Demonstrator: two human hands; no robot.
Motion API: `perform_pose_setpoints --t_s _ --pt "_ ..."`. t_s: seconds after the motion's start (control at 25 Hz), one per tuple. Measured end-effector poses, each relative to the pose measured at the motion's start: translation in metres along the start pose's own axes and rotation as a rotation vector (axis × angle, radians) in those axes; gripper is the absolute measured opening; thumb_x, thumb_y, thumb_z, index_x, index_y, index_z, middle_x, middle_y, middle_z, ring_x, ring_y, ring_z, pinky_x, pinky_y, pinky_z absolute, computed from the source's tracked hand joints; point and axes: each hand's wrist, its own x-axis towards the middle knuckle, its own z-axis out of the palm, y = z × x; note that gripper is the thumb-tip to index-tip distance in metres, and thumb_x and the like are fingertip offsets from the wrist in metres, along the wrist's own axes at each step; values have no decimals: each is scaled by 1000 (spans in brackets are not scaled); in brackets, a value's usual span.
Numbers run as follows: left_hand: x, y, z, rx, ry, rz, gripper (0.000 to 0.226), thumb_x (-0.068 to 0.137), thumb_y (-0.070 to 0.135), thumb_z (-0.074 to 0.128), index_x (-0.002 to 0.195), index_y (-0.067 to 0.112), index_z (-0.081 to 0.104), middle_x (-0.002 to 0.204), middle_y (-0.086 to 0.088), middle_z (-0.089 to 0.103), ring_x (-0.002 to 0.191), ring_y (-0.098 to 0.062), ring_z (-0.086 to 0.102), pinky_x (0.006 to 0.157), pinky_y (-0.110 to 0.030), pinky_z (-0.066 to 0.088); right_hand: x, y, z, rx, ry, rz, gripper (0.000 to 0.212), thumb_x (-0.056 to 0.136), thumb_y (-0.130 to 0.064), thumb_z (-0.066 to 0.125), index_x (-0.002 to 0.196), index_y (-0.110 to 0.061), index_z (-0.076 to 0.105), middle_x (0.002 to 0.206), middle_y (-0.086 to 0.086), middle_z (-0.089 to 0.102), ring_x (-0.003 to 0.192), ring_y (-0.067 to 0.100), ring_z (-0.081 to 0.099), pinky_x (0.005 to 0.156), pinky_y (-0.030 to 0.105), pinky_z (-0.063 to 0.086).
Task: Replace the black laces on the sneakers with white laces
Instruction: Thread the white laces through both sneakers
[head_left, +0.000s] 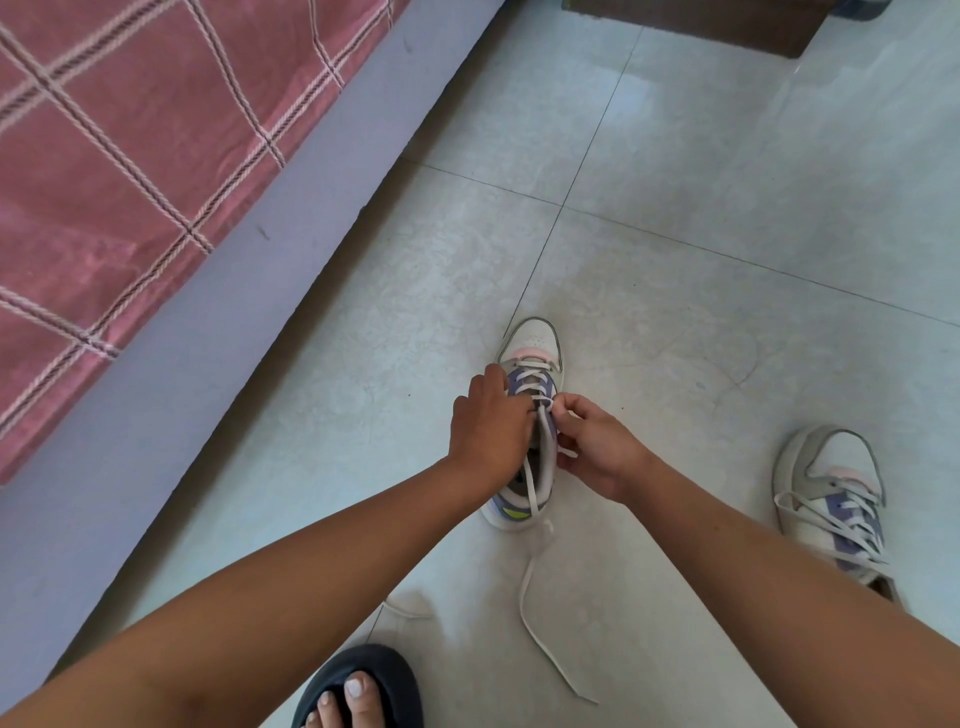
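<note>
A white and purple sneaker (535, 343) stands on the tiled floor, toe pointing away from me. A white lace (532, 483) is threaded through its lower eyelets; one loose end trails over the heel and along the floor toward me. My left hand (488, 423) grips the sneaker's left side at the eyelets. My right hand (597, 449) pinches the white lace at the right eyelets. A second sneaker (831, 499) with white laces threaded lies apart at the right. No black lace shows.
A bed with a red checked sheet (130, 171) and a grey frame (249, 312) runs along the left. A dark piece of furniture (696, 21) stands at the top. My foot in a black slipper (363, 686) is at the bottom edge.
</note>
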Motion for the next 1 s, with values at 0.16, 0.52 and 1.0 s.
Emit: perform_pose_setpoints --t_s 0.16,0.52,1.0 --pt "-2 3 -2 -94 13 -13 22 95 24 45 101 9 61 117 -8 40 106 -26 40 76 -28 27 -6 2 4 -302 232 -134 12 96 -27 50 88 -18 50 83 2 56 67 11 51 59 22 44" --pt "-26 -8 -3 -162 64 33 14 92 22 46 89 12 55 100 -4 51 93 -22 50 82 -33 38 -17 12 -2 -740 233 -379 12 94 -10 42 90 -19 35 66 0 44 57 14 41 54 39 49" --pt "-35 -19 -5 -621 -152 -126 19 91 20 52 73 15 52 87 3 45 78 -10 48 66 -15 36 -41 38 22 -857 133 -406 32 94 -18 50 70 -21 29 61 -3 40 52 10 33 46 18 32"
